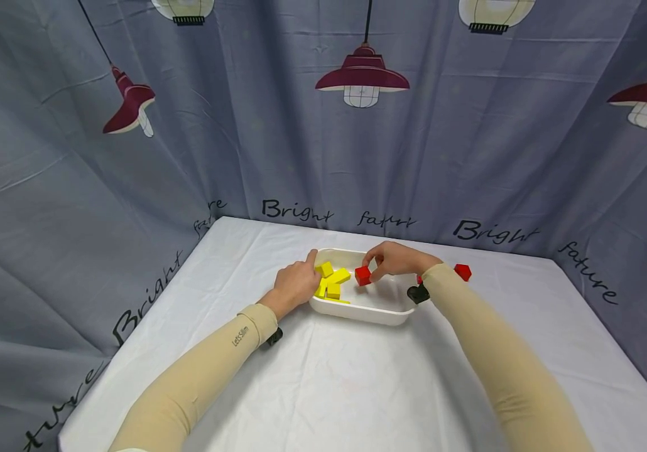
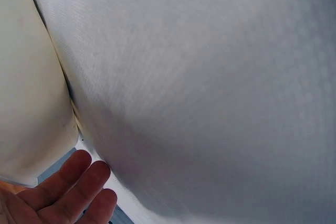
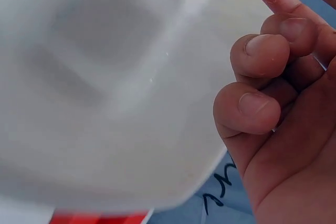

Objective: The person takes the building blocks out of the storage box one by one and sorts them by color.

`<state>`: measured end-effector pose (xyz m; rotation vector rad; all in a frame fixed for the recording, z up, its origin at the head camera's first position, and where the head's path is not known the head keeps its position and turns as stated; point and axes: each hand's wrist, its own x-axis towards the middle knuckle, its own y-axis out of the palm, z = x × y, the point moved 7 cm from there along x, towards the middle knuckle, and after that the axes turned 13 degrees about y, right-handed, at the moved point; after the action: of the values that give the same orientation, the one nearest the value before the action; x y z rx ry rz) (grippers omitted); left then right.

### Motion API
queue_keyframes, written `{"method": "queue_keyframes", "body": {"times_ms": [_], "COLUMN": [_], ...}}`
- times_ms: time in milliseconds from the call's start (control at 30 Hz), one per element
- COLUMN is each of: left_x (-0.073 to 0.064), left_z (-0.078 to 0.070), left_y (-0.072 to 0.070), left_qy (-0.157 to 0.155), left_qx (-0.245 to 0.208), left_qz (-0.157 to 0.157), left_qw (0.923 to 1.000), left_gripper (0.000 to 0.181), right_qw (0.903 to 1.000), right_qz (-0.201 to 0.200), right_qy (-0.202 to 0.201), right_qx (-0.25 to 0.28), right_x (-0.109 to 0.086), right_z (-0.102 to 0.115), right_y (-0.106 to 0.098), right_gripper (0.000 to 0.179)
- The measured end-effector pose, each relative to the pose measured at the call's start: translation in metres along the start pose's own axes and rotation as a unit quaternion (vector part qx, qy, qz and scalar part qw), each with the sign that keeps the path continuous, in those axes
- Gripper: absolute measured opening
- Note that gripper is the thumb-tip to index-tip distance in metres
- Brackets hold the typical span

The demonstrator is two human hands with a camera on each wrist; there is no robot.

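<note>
One white tray (image 1: 357, 315) stands on the surface (image 1: 323, 383) in the head view. The left hand (image 1: 295, 282) touches its rim at 10 o'clock. The right hand (image 1: 394, 258) is narrowed, pinching a red block (image 1: 363, 276) at the tray's middle; yellow blocks (image 1: 339, 276) lie toward 9 o'clock. Another red block (image 1: 462, 272) sits outside, toward 2 o'clock.

Left wrist view: three fingers (image 2: 79, 187) at 7 o'clock, extended, slightly bent.

Right wrist view: held block at 1 o'clock; the remaining fingers curl loosely.
</note>
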<state>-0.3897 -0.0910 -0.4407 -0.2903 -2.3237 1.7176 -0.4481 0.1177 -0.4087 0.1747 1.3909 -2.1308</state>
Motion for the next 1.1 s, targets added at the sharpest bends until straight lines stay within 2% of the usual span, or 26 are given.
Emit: {"method": "queue_keyframes", "body": {"times_ms": [467,867,1100], "left_x": [-0.001,-0.001,0.0], "left_z": [0.0,0.0,0.0], "left_y": [-0.001,-0.001,0.0], "left_qy": [0.003,0.004,0.0], "left_qx": [0.0,0.002,0.0], "left_qz": [-0.004,-0.009,-0.004], "left_qw": [1.0,0.9999,1.0], "left_gripper": [0.061,0.061,0.062], "right_qw": [0.9983,0.9957,0.9933], "right_qz": [-0.041,-0.087,-0.102], "right_qy": [0.04,0.033,0.052], "right_qx": [0.003,0.001,0.015], "right_x": [-0.026,-0.045,-0.054], "right_z": [-0.024,-0.046,-0.065], "right_y": [-0.027,-0.042,-0.048], "right_gripper": [0.031,0.034,0.04]}}
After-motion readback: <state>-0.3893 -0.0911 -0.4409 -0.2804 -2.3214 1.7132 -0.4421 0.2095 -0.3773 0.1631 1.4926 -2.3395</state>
